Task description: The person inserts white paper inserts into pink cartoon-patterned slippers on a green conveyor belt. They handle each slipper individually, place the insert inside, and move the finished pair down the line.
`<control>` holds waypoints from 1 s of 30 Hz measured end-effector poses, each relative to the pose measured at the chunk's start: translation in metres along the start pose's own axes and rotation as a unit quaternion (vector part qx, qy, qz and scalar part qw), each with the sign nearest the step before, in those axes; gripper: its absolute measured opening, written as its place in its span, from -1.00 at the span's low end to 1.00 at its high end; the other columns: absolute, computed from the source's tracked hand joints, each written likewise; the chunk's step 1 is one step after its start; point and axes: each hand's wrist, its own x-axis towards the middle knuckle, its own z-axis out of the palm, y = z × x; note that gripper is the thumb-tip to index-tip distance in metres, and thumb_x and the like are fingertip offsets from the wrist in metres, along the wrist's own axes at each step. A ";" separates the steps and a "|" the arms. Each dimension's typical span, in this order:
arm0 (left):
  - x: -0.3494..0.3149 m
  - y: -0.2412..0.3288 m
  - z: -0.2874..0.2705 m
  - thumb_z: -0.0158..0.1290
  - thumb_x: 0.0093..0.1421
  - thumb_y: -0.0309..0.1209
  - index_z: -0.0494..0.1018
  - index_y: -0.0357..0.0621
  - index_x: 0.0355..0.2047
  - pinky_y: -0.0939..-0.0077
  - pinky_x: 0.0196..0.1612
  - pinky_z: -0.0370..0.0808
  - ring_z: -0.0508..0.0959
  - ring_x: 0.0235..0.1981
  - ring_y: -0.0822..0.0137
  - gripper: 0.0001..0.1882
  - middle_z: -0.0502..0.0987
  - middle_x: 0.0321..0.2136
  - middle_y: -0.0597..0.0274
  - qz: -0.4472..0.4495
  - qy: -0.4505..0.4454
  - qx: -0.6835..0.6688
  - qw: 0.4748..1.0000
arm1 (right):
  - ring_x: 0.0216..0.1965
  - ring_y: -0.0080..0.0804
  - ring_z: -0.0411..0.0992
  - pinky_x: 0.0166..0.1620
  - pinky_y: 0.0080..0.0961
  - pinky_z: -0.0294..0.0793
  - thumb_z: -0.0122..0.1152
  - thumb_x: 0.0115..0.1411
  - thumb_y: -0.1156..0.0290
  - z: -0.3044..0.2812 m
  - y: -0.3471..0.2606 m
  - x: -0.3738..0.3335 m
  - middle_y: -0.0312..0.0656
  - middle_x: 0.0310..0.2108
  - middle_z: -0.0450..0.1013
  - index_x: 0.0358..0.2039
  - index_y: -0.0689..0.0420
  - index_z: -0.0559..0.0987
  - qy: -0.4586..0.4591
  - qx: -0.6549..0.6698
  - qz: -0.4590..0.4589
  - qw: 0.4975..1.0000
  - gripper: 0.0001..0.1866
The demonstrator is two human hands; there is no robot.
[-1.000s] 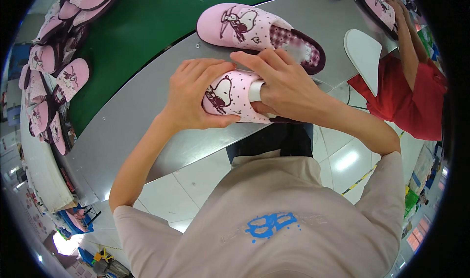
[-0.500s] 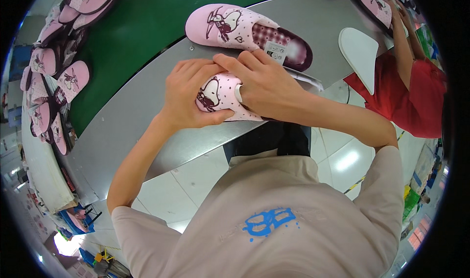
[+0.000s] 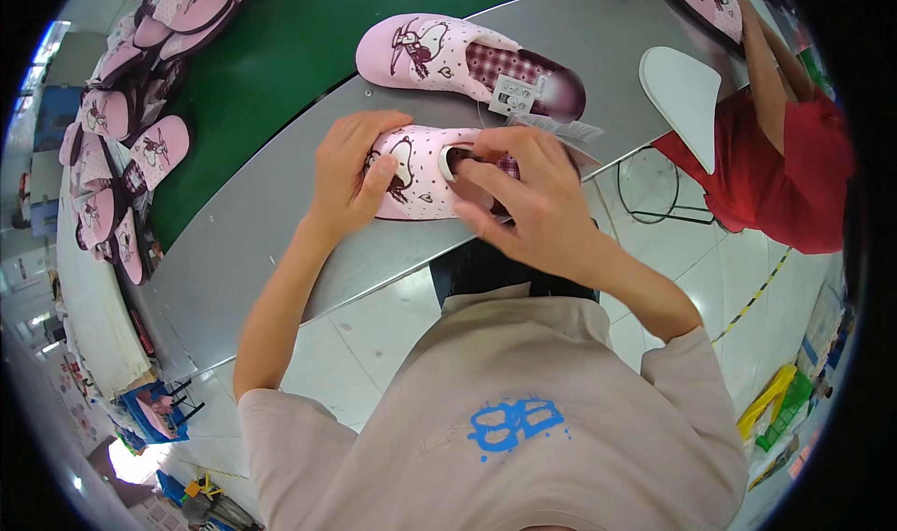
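A pink slipper [image 3: 425,171] with a dog print and dots lies on the grey metal table [image 3: 252,213], toe to the left. My left hand [image 3: 348,176] is closed around its toe, thumb on top. At the slipper's opening is my right hand [image 3: 537,190], index finger bent against the curved white edge of an insert [image 3: 448,164] inside. Its thumb and index finger are apart; the other fingers partly cover the opening and checked insole. Just beyond lies a matching slipper [image 3: 411,50], with a white tag [image 3: 512,95] on it.
A white sole-shaped piece [image 3: 680,92] juts over the table's right edge. Piled pink slippers [image 3: 107,110] stand along the left, across the green surface [image 3: 280,26]. A co-worker's red garment [image 3: 780,176] and arms are at the right. A round stool frame [image 3: 648,219] is below.
My right hand has drawn back from inside the slipper's opening, uncovering more of the white insert and checked insole. My left thumb has lifted onto the toe's top.
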 end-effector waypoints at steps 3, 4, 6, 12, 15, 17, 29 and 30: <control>-0.005 0.000 0.001 -0.05 0.39 -0.17 0.60 -0.27 -0.03 0.15 0.08 0.48 0.62 -0.07 -0.08 -0.57 0.67 -0.10 -0.05 -0.032 0.017 0.009 0.999 | -0.06 -0.15 0.49 -0.04 -0.24 0.53 0.52 0.10 0.35 0.012 -0.014 -0.007 -0.11 0.01 0.43 -0.11 0.18 0.63 0.019 0.089 0.095 0.991 -0.63; -0.006 0.001 0.001 -0.05 0.39 -0.19 0.60 -0.27 -0.04 0.15 0.08 0.48 0.62 -0.07 -0.07 -0.59 0.67 -0.10 -0.05 -0.045 0.024 0.012 0.999 | -0.09 -0.17 0.50 -0.07 -0.28 0.56 0.53 0.08 0.35 0.018 -0.015 -0.009 -0.09 0.02 0.41 -0.09 0.19 0.60 0.031 0.078 0.091 0.992 -0.59; -0.006 0.004 0.001 -0.06 0.40 -0.22 0.61 -0.26 -0.05 0.17 0.08 0.48 0.61 -0.07 -0.06 -0.61 0.67 -0.10 -0.04 -0.062 0.030 0.013 0.998 | -0.09 -0.15 0.50 -0.06 -0.28 0.56 0.54 0.07 0.36 0.025 -0.020 -0.012 -0.08 -0.02 0.43 -0.11 0.19 0.59 0.044 0.064 0.112 0.991 -0.59; -0.005 0.006 0.004 -0.14 0.45 -0.30 0.60 -0.34 -0.05 0.30 0.06 0.51 0.63 -0.10 0.09 -0.60 0.68 -0.12 -0.04 -0.093 0.042 0.029 0.994 | -0.11 -0.11 0.49 -0.06 -0.27 0.53 0.53 0.03 0.37 0.036 -0.029 -0.011 -0.10 -0.18 0.49 -0.17 0.16 0.57 0.041 0.010 0.085 0.996 -0.62; -0.004 0.006 0.004 -0.13 0.45 -0.33 0.61 -0.35 -0.07 0.32 0.04 0.51 0.63 -0.12 0.12 -0.62 0.68 -0.13 -0.03 -0.104 0.043 0.024 0.993 | -0.10 -0.09 0.49 -0.03 -0.23 0.51 0.51 0.05 0.34 0.040 -0.026 -0.007 -0.07 -0.17 0.51 -0.14 0.19 0.59 0.031 -0.032 0.055 0.997 -0.61; -0.004 0.007 0.004 -0.13 0.45 -0.33 0.61 -0.35 -0.08 0.33 0.03 0.52 0.63 -0.12 0.13 -0.62 0.68 -0.14 -0.03 -0.109 0.044 0.023 0.993 | -0.09 -0.09 0.49 -0.01 -0.22 0.50 0.51 0.06 0.32 0.037 -0.028 -0.004 -0.05 -0.15 0.51 -0.13 0.22 0.60 0.006 -0.057 0.051 0.997 -0.59; -0.005 0.013 0.003 -0.11 0.43 -0.32 0.61 -0.33 -0.10 0.35 0.00 0.52 0.64 -0.16 0.13 -0.64 0.67 -0.16 -0.02 -0.109 0.069 0.036 0.991 | -0.33 -0.18 0.55 -0.30 -0.31 0.55 0.50 0.15 0.25 0.056 -0.024 -0.004 -0.10 -0.33 0.58 -0.13 0.29 0.60 0.058 0.002 0.031 0.998 -0.58; -0.005 0.015 0.004 -0.11 0.43 -0.33 0.61 -0.33 -0.11 0.36 0.00 0.53 0.64 -0.16 0.12 -0.64 0.67 -0.16 -0.02 -0.110 0.072 0.040 0.991 | -0.32 -0.19 0.55 -0.30 -0.31 0.55 0.51 0.15 0.25 0.056 -0.023 -0.004 -0.11 -0.33 0.58 -0.13 0.28 0.61 0.052 0.003 0.037 0.998 -0.58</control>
